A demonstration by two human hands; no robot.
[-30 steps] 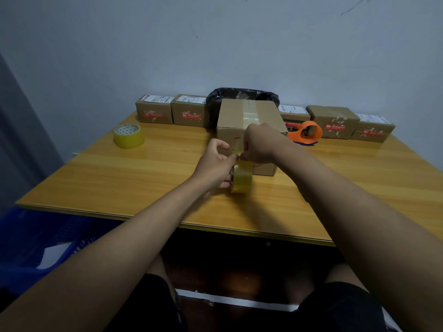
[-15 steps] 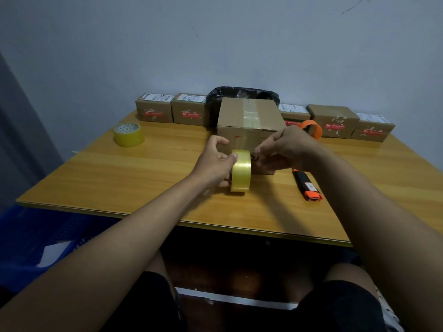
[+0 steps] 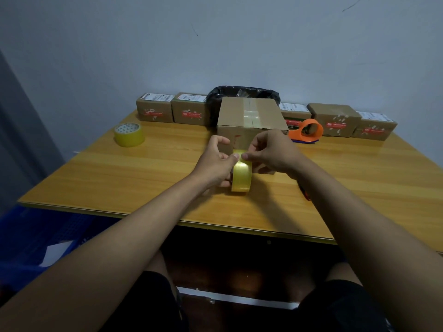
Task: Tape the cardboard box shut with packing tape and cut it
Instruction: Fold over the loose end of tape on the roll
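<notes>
The brown cardboard box (image 3: 249, 116) stands mid-table, flaps down, with a strip of clear tape along its top seam. Just in front of it my left hand (image 3: 215, 164) grips a yellowish packing tape roll (image 3: 241, 178) held on edge on the table. My right hand (image 3: 271, 152) pinches the top of that roll with thumb and forefinger, right beside my left thumb. Whether a loose tape end is lifted is too small to tell. A sliver of an orange and black cutter (image 3: 305, 194) shows under my right forearm.
An orange tape dispenser (image 3: 308, 130) sits right of the box and a second yellow tape roll (image 3: 129, 134) lies far left. Several small labelled boxes (image 3: 189, 112) and a black-lined bin (image 3: 242, 92) line the wall. A blue crate (image 3: 36, 236) sits below the table's left edge.
My right hand left the box front, swung to the right of the roll, then came back to pinch the roll's top. My right forearm now covers most of the cutter.
</notes>
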